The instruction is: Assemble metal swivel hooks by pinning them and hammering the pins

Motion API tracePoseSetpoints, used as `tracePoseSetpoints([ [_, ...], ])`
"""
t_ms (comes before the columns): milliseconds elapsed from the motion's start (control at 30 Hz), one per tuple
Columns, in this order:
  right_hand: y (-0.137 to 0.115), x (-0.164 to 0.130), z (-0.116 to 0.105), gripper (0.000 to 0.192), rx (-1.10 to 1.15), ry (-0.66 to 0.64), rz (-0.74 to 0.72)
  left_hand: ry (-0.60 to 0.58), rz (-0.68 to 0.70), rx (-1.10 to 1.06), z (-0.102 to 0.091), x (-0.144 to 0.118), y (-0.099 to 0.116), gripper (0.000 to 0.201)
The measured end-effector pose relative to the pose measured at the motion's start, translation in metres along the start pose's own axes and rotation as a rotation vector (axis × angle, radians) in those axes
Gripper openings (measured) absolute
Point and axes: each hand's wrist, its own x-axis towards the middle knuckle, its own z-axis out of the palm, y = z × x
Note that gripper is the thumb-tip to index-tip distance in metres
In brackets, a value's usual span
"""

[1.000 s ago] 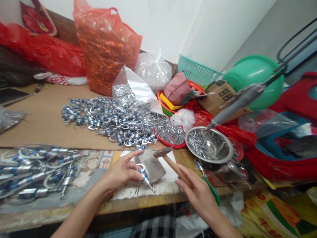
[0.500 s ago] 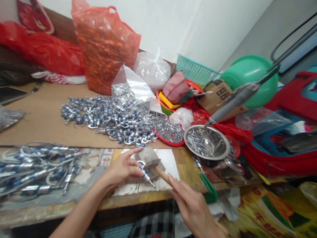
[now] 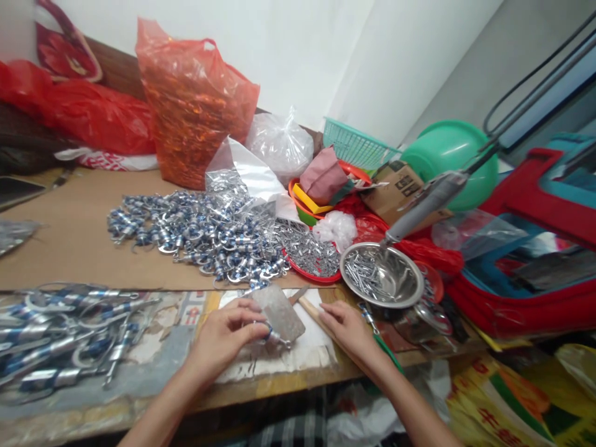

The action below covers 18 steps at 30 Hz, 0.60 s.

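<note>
My left hand (image 3: 226, 338) pinches a small blue and silver metal clip (image 3: 269, 334) against a grey metal block (image 3: 278, 312) near the table's front edge. My right hand (image 3: 347, 329) rests on the wooden handle of a small hammer (image 3: 308, 307), which lies flat on the table just right of the block. A white sheet (image 3: 311, 347) lies under the block. A big heap of the same clips (image 3: 200, 231) sits behind on brown cardboard, and another pile of clips (image 3: 60, 335) lies at the left front.
A steel bowl (image 3: 382, 275) with pins stands right of the hammer, beside a red plate of metal parts (image 3: 311, 254). An orange bag (image 3: 193, 105), clear bags, a cardboard box (image 3: 400, 186), a green basin (image 3: 449, 155) and red stools (image 3: 526, 248) crowd the back and right.
The hammer came down onto the block half a second ago, then was laid flat on the table. My right hand moved forward onto its handle; my left hand closed over the clip.
</note>
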Motion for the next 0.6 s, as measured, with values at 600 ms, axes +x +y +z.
tracePoseSetpoints([
  [600,0.004,0.106,-0.005,0.016,-0.115,0.104,0.095,0.089,0.351,0.392,0.001,0.001,-0.01,0.015],
])
